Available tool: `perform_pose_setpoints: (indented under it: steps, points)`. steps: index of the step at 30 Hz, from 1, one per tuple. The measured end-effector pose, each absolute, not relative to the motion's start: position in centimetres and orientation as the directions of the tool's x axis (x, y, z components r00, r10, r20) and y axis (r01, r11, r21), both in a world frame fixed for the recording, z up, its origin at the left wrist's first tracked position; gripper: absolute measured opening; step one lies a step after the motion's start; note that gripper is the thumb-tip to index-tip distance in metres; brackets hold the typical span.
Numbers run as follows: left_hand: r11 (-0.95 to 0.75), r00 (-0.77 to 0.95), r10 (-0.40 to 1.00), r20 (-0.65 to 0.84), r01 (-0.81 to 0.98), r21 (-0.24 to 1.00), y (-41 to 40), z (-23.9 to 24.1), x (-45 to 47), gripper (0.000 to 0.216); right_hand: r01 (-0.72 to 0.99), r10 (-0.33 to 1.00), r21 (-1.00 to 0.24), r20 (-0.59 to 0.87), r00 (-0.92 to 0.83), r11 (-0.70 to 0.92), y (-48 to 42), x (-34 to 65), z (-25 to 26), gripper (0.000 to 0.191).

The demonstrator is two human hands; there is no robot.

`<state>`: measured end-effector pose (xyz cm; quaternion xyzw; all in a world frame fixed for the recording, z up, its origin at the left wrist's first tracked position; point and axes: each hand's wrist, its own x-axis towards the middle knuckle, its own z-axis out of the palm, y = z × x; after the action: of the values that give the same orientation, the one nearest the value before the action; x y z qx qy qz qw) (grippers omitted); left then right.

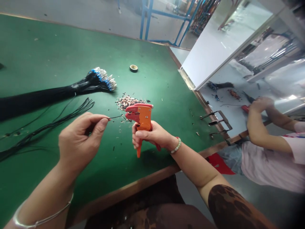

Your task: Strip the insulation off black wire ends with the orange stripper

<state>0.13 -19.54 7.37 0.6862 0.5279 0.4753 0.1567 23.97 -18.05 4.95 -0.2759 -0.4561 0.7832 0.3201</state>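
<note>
Between thumb and forefinger, my left hand (81, 136) pinches a thin black wire (115, 117), whose end points right toward the tool's jaws. I cannot tell whether the wire tip touches them. My right hand (152, 136) is wrapped round the handles of an orange and red wire stripper (144, 116), held upright with its jaws facing left. Behind the tool lies a heap of stripped wire scraps (126, 101). Loose black wires (71, 117) lie on the green table just beyond my left hand, near a thick black wire bundle (78, 87) with blue and silver terminals.
A tape roll (133, 68) lies on the green table (152, 79). A metal clamp (218, 122) sits at the right edge, beside a white partition (221, 38). Past it, a co-worker's hands (260, 104) hold a red tool at another bench.
</note>
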Motion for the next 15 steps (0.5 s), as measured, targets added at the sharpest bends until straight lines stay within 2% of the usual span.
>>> perform_pose_setpoints:
  steps: [3, 11, 15]
  points:
    - [-0.369, -0.031, 0.887, 0.461, 0.552, 0.748, -19.58, 7.61, 0.26, 0.012, -0.265, 0.745, -0.876, -0.145, -0.651, -0.402, -17.68, 24.76, 5.26, 0.037]
    - [-0.356, -0.056, 0.891, 0.451, 0.532, 0.769, -19.71, 7.24, 0.31, 0.013, -0.159, 0.642, -0.878, -0.196, -0.741, -0.451, -17.78, 24.64, 5.28, 0.038]
    - [-0.346, -0.047, 0.899, 0.435, 0.531, 0.773, -19.79, 7.18, 0.21, 0.012, -0.188, 0.657, -0.874, -0.18, -0.732, -0.449, -17.8, 24.53, 5.24, 0.036]
